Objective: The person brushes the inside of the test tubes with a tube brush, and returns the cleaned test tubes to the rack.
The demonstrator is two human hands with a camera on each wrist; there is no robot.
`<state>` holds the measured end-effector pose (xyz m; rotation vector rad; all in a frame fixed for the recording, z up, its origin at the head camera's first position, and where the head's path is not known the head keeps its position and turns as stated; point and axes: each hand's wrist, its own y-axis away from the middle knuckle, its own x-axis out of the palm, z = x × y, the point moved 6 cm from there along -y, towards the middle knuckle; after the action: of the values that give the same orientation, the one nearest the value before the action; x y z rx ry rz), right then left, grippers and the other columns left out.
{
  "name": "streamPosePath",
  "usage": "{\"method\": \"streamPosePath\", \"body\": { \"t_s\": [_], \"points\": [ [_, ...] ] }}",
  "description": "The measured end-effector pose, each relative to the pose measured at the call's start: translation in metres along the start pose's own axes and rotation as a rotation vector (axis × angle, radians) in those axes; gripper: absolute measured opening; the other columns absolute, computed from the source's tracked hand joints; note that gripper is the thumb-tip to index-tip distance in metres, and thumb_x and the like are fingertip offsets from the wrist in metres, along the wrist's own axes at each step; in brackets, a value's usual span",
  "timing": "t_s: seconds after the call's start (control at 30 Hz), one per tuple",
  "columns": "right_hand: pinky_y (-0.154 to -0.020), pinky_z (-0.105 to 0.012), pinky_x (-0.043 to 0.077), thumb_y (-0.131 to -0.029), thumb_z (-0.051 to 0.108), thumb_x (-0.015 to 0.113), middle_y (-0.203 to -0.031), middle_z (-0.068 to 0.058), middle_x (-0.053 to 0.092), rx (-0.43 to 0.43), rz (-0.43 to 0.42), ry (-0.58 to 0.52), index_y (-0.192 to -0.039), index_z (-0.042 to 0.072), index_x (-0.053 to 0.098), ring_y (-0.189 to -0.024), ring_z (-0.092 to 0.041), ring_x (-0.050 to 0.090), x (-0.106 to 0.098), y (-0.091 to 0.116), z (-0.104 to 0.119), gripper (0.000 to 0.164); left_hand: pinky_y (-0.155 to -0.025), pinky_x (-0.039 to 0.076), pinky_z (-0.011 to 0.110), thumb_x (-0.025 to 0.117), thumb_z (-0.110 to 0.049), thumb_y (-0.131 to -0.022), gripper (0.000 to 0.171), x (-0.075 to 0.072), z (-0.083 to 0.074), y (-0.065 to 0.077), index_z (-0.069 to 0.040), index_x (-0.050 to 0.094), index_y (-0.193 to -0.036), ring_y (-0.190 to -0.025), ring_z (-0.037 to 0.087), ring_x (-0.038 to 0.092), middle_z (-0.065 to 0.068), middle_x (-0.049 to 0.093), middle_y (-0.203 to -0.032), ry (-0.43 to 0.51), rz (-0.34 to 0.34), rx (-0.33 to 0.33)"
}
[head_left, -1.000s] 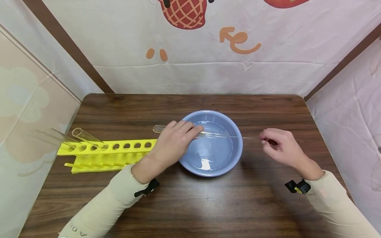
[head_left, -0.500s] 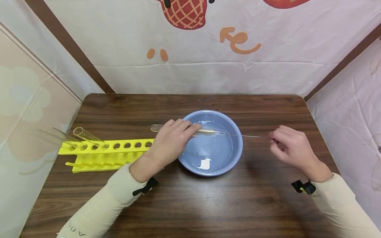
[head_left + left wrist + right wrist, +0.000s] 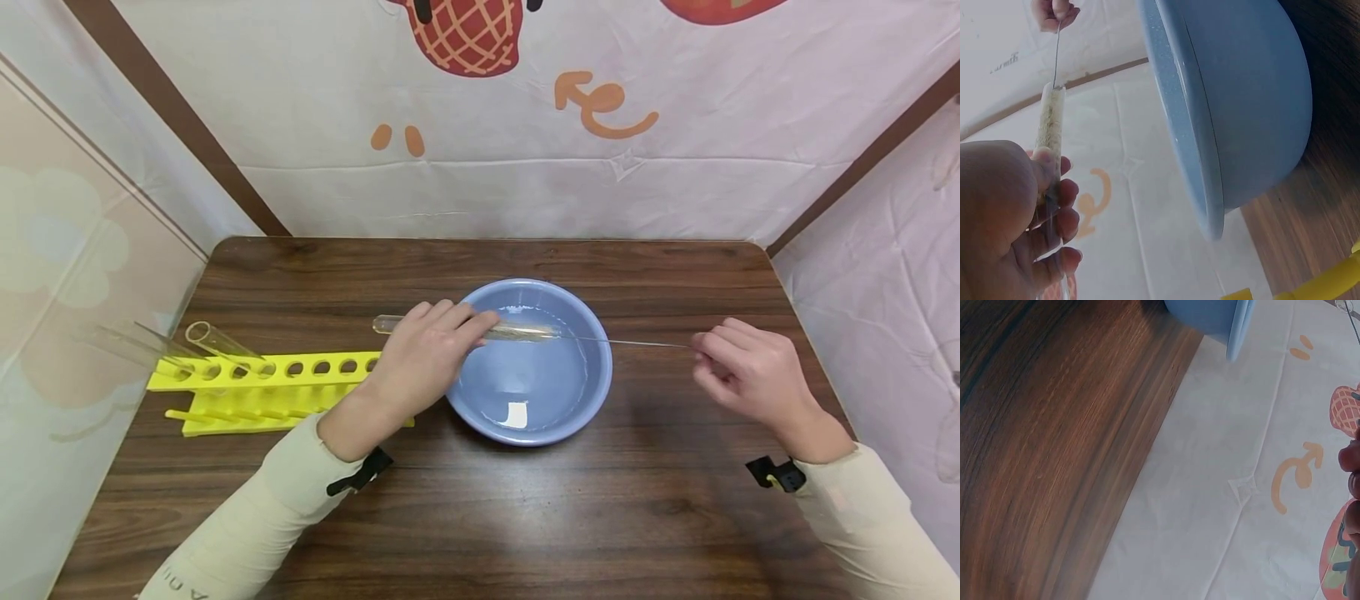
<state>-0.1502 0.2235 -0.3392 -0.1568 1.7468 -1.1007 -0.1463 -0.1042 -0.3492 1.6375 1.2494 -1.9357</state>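
My left hand [image 3: 427, 358] grips a clear glass test tube [image 3: 386, 324], held nearly level over the left side of the blue basin [image 3: 1241, 94]. The tube's rounded end sticks out to the left and its mouth faces right. Pale bristles of a test tube brush [image 3: 1052, 122] fill the part near the mouth, as the left wrist view shows. From there its thin wire handle runs right, past the basin's rim. The far end of the wire is pinched by my right hand [image 3: 753, 379]. Part of the tube is hidden by my left fingers.
Water lies in the basin. To its left stands a yellow test tube rack [image 3: 281, 381], partly behind my left arm. Several glass tubes [image 3: 217, 340] lean in its left holes. A printed cloth [image 3: 510, 196] hangs behind the wooden table [image 3: 525, 517].
My right hand has moved right, drawing the brush toward the tube's mouth, so more bristles show beyond my left fingers. My left hand has shifted slightly left with the tube.
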Motion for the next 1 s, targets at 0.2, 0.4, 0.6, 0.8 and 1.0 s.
{"method": "streamPosePath", "body": {
  "t_s": [0.2,0.4,0.6,0.8,1.0],
  "points": [
    [-0.040,-0.030,0.031,-0.089,0.014,0.043,-0.059,-0.002,0.054,-0.010,-0.035,0.017,-0.070,0.004,0.063,-0.050,-0.013,0.042,-0.005,0.001,0.000,0.030,-0.068,0.045,0.033,0.067,-0.020,-0.100,0.029,-0.001,0.002,0.001,-0.013,0.067,-0.128,-0.092,0.025,0.064,0.005,0.070,-0.109,0.001,0.016,-0.010],
    [-0.041,-0.029,0.027,-0.089,0.011,0.042,-0.060,-0.003,0.053,-0.042,-0.069,0.032,-0.069,0.003,0.060,-0.049,-0.016,0.039,-0.009,0.003,0.002,0.027,-0.068,0.045,0.032,0.068,-0.020,-0.099,0.029,-0.002,0.002,0.001,-0.012,0.067,-0.128,-0.091,0.024,0.064,0.005,0.071,-0.109,0.013,0.025,-0.016],
    [-0.041,-0.036,0.033,-0.094,0.011,0.046,-0.063,-0.008,0.056,-0.082,-0.076,0.048,-0.075,-0.002,0.062,-0.048,-0.021,0.043,-0.012,0.007,0.002,0.028,-0.068,0.045,0.032,0.069,-0.020,-0.099,0.030,-0.003,0.003,0.001,-0.012,0.068,-0.128,-0.092,0.024,0.064,0.006,0.071,-0.111,0.013,0.036,-0.026],
    [-0.040,-0.039,0.035,-0.095,0.010,0.048,-0.063,-0.011,0.057,-0.099,-0.097,0.066,-0.076,-0.004,0.062,-0.047,-0.024,0.043,-0.016,0.011,0.001,0.027,-0.069,0.046,0.032,0.070,-0.020,-0.099,0.031,-0.004,0.003,0.001,-0.012,0.068,-0.128,-0.093,0.024,0.065,0.006,0.071,-0.113,0.012,0.052,-0.035],
    [-0.041,-0.043,0.037,-0.098,0.010,0.049,-0.064,-0.012,0.058,-0.099,-0.113,0.082,-0.077,-0.004,0.062,-0.048,-0.026,0.044,-0.018,0.015,-0.001,0.029,-0.070,0.047,0.033,0.069,-0.020,-0.099,0.031,-0.003,0.004,0.002,-0.013,0.069,-0.129,-0.094,0.024,0.065,0.006,0.071,-0.113,0.016,0.062,-0.044]
  ]
}}
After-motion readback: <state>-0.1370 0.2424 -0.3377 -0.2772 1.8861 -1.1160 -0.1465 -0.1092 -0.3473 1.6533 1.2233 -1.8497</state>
